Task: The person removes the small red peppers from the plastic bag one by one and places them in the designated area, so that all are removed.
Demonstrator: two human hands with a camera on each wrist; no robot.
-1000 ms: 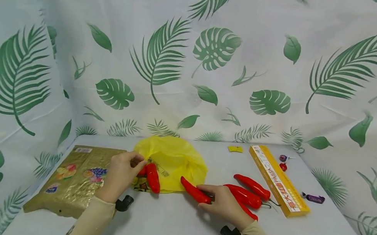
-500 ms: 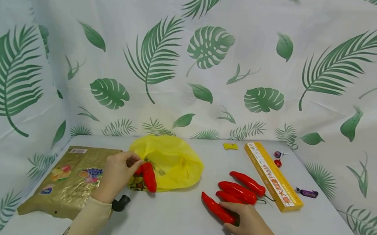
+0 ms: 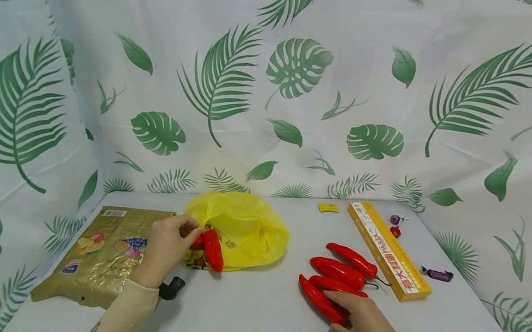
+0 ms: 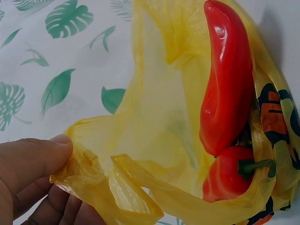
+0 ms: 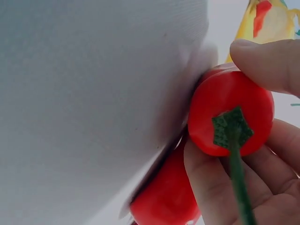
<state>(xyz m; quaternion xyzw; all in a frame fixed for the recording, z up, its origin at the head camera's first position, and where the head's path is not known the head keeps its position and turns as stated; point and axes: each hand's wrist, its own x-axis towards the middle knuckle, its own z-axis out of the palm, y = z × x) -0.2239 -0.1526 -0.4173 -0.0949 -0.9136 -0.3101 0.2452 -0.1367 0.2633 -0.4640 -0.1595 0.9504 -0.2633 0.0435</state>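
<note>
My left hand (image 3: 165, 247) pinches the rim of a yellow plastic bag (image 3: 262, 239) between thumb and fingers, holding its mouth apart. Two red chili peppers are at the bag: a long one (image 4: 227, 79) and another (image 4: 225, 180) with its green stem showing. On the right, my right hand (image 3: 371, 326) grips a red chili pepper (image 3: 317, 299) near its stem end, thumb on one side and fingers on the other. It lies low at the tabletop, beside a row of three more chili peppers (image 3: 337, 271). In the right wrist view the held pepper's green stem (image 5: 234, 133) faces the camera.
Left of the bag lies a gold package (image 3: 105, 257) with fruit pictures. A yellow pasta box (image 3: 389, 251) stands right of the peppers. Beyond it are two lollipops (image 3: 394, 231) and a purple-wrapped candy (image 3: 438, 274). A small yellow packet (image 3: 327, 208) lies at the back.
My right hand has carried the held pepper rightward and towards me, away from the bag, to beside the other peppers. My left hand keeps its pinch on the bag.
</note>
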